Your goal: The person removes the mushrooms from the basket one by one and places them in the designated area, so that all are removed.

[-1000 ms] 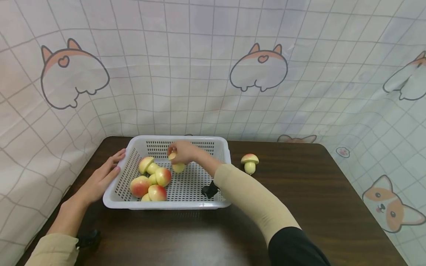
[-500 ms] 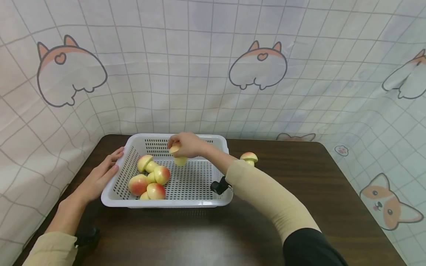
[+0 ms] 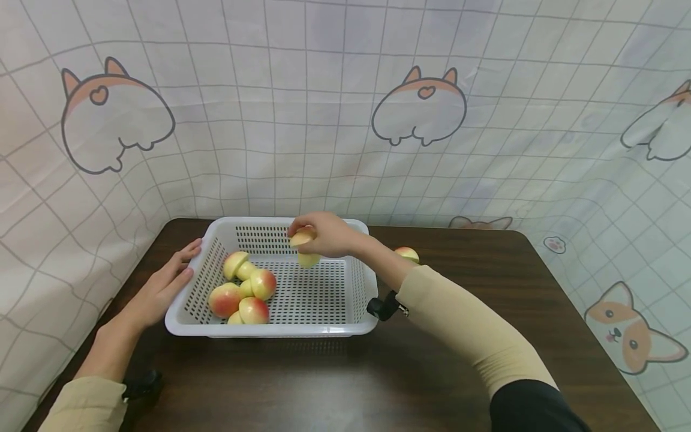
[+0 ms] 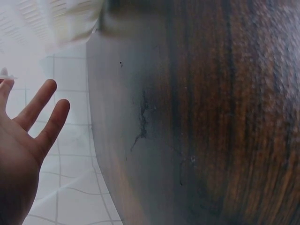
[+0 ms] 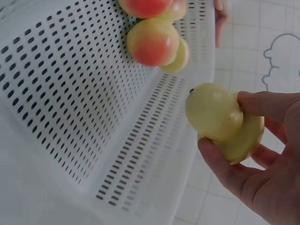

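Observation:
My right hand (image 3: 330,235) pinches a mushroom-shaped piece (image 3: 309,260) above the back part of a white perforated basket (image 3: 270,330). In the right wrist view, thumb and fingers grip the held mushroom (image 5: 213,112) around its yellow cap, with the pale round stem end facing the camera. My left hand (image 3: 158,294) rests against the basket's left side with its fingers extended; the left wrist view shows the fingers (image 4: 40,105) spread. Several red-and-yellow mushrooms (image 3: 263,284) lie in the basket's left half.
Another mushroom (image 3: 407,254) stands on the dark wooden table (image 3: 486,282) right of the basket, partly hidden by my right arm. A cloth with a grid and cartoon dogs (image 3: 335,120) hangs behind the table. Black wrist cameras (image 3: 384,306) sit on both arms.
My right hand has moved right and slightly up with the mushroom in its fingers. The right forearm now covers more of the mushroom on the table. My left hand stays at the basket's side.

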The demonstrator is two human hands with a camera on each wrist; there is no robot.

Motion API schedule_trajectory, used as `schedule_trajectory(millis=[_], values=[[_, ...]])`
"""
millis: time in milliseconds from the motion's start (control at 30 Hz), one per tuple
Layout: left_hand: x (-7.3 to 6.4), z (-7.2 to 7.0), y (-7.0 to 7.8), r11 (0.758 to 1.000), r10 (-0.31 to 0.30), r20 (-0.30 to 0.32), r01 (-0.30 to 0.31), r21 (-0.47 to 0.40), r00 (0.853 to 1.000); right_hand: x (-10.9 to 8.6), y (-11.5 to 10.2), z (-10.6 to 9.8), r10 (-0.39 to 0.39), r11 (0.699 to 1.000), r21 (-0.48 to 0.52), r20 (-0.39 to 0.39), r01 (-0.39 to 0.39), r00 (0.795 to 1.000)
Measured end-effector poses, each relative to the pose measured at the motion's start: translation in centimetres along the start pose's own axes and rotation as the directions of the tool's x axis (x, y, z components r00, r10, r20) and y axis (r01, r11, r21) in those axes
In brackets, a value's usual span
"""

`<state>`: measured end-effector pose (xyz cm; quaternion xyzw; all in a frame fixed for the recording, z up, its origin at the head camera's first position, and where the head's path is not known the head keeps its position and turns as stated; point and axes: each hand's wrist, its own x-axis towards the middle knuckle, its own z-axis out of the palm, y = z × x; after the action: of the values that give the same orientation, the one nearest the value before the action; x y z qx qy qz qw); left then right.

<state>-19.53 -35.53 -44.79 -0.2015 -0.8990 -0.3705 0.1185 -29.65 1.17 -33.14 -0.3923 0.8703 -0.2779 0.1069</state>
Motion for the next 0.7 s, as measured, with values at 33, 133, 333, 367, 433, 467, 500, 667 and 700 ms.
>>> schedule_trajectory(millis=[33,133,333,367,433,467,500,667,700], values=[[0.0,0.0,0.0,1.0,-0.002,0.0,0.002,0.001,1.0,-0.3,0.2,-0.2,0.0,1.0,0.01,-0.004,0.0,1.0],[0.0,0.1,0.1,1.0,-0.008,-0.002,0.008,0.001,1.0,-1.4,0.7,-0.7,0.002,0.999,0.032,-0.014,-0.001,1.0],[0.0,0.1,0.0,1.0,0.002,-0.005,-0.002,-0.008,1.0,-3.5,2.1,-1.6,0.007,0.992,0.122,-0.057,0.0,0.998],[-0.1,0.1,0.0,1.0,0.001,-0.005,-0.001,-0.008,1.0,-3.9,2.3,-1.7,0.008,0.99,0.139,-0.066,0.001,0.998],[-0.1,0.1,0.0,1.0,-0.004,-0.006,0.004,-0.009,1.0,-4.6,2.7,-2.1,0.007,0.986,0.169,-0.083,0.007,0.997],[-0.1,0.1,0.0,1.0,-0.008,-0.007,0.007,-0.009,1.0,-5.0,2.8,-2.3,0.009,0.984,0.178,-0.093,0.008,0.996],[-0.1,0.1,0.0,1.0,-0.015,-0.008,0.015,-0.011,1.0,-5.4,3.0,-2.4,0.009,0.982,0.188,-0.102,0.01,0.995],[0.0,0.1,0.0,1.0,-0.024,-0.004,0.024,-0.012,1.0,-6.9,4.0,-3.1,0.026,0.981,0.195,-0.153,0.005,0.988],[0.0,0.1,0.0,1.0,-0.023,-0.002,0.023,-0.013,1.0,-7.1,4.2,-3.1,0.03,0.981,0.196,-0.159,0.001,0.987]])
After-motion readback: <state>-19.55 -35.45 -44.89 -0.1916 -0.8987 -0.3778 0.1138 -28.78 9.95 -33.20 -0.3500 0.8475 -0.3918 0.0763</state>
